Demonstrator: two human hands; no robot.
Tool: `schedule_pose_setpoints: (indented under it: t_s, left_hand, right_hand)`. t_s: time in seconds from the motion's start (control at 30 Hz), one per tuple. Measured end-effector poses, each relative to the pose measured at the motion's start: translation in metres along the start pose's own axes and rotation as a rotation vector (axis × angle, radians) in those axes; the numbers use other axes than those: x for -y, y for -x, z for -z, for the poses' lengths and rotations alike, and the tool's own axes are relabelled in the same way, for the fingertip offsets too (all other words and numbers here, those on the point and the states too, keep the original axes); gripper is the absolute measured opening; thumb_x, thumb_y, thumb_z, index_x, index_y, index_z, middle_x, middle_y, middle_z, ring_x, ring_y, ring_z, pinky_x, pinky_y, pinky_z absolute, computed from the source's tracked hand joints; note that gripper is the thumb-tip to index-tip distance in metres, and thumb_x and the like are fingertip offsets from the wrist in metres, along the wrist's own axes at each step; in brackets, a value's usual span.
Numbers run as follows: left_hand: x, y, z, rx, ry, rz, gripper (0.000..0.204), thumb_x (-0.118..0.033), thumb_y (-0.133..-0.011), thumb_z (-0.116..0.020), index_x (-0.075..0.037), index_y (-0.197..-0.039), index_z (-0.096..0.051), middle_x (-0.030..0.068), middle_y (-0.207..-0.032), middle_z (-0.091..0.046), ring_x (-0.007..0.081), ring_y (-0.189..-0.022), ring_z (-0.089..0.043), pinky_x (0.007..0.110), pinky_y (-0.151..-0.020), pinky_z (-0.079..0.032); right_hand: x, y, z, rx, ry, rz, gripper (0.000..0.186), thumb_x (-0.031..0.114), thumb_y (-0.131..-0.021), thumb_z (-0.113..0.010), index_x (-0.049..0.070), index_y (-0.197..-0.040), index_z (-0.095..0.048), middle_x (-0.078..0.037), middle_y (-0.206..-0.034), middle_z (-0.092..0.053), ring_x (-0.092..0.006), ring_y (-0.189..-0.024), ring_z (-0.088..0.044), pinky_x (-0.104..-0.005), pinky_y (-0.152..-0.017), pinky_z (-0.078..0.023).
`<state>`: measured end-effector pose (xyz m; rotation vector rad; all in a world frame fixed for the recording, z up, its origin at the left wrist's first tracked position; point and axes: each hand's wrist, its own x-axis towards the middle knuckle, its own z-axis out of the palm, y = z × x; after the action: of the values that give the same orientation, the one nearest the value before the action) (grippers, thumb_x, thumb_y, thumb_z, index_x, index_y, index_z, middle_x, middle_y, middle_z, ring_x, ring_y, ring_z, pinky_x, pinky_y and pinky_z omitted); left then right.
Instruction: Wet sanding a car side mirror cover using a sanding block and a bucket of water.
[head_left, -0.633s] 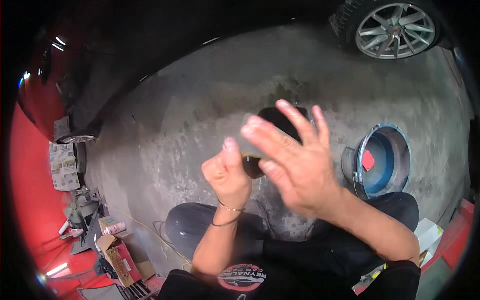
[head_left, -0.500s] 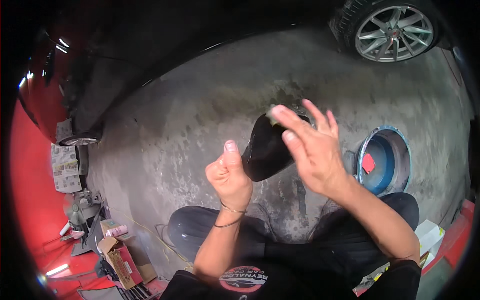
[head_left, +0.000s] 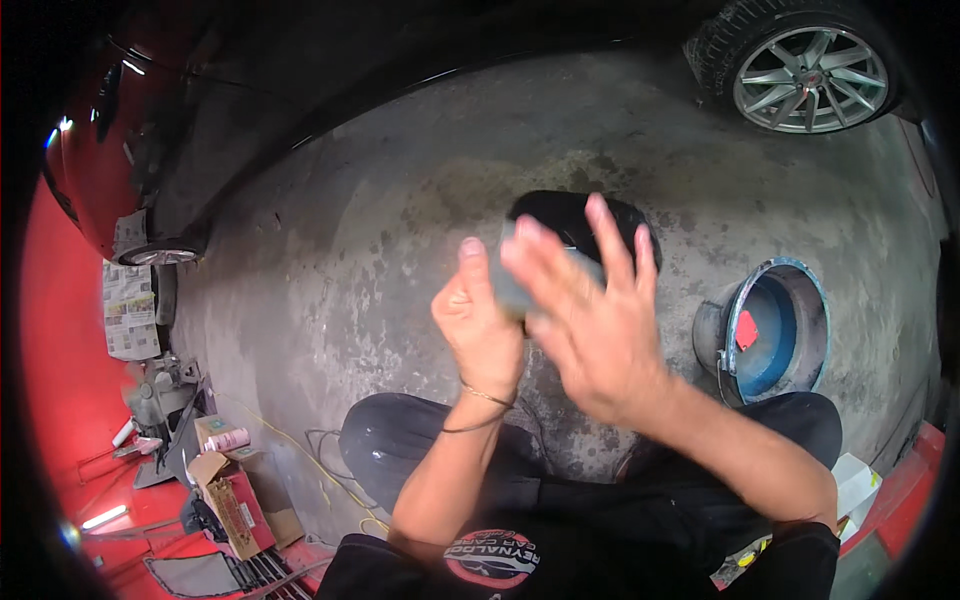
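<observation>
My left hand [head_left: 480,330] is closed on the near left edge of a glossy black mirror cover [head_left: 555,207], its thumb pointing up and away from me. The cover is a curved shell held above the floor between my knees. Over it lies my right hand [head_left: 605,345], blurred, with its outer fingers spread. Beneath its fingertips a thin grey-green sanding sheet [head_left: 512,288] is pressed against the cover. Most of the sheet and the cover's near side are hidden behind the right hand.
A blue-rimmed bucket [head_left: 738,300] with water and a red piece [head_left: 746,330] stands right. Beyond is a car with a silver-spoked wheel [head_left: 812,82]. Cardboard boxes [head_left: 235,505] and a yellow cord [head_left: 290,445] lie left on the grey concrete floor [head_left: 340,240].
The mirror cover has turned and tilted, its black end now pointing away and to the right. My right hand has slid toward me and left with the sheet. The left hand keeps its hold.
</observation>
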<state>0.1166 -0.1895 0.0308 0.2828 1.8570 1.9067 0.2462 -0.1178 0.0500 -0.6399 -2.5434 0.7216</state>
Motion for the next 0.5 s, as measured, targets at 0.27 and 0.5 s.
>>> schedule_pose_setpoints:
  t_s: [0.27, 0.5]
  left_hand:
    - [-0.015, -0.007, 0.011, 0.04, 0.217, 0.025, 0.05, -0.038, -0.125, -0.057, -0.009, -0.086, -0.072, -0.0047, -0.081, -0.069, 0.006, -0.07, -0.059, 0.028, -0.063, -0.049]
    - [-0.027, -0.015, 0.035, 0.025, 0.204, -0.061, 0.045, -0.04, -0.121, -0.058, -0.001, -0.12, -0.081, 0.01, -0.111, -0.084, 0.0206, -0.098, -0.081, 0.036, -0.09, -0.064]
  right_hand:
    - [0.002, 0.001, 0.002, 0.013, -0.015, 0.116, 0.069, 0.027, -0.104, -0.071, 0.028, -0.172, -0.059, -0.001, -0.181, -0.051, -0.051, -0.175, -0.021, -0.0792, -0.135, -0.003]
    - [-0.02, -0.006, 0.018, -0.092, 0.11, 0.168, 0.062, 0.031, -0.104, -0.073, 0.03, -0.165, -0.065, 0.004, -0.174, -0.059, -0.0473, -0.174, -0.024, -0.0826, -0.133, -0.012]
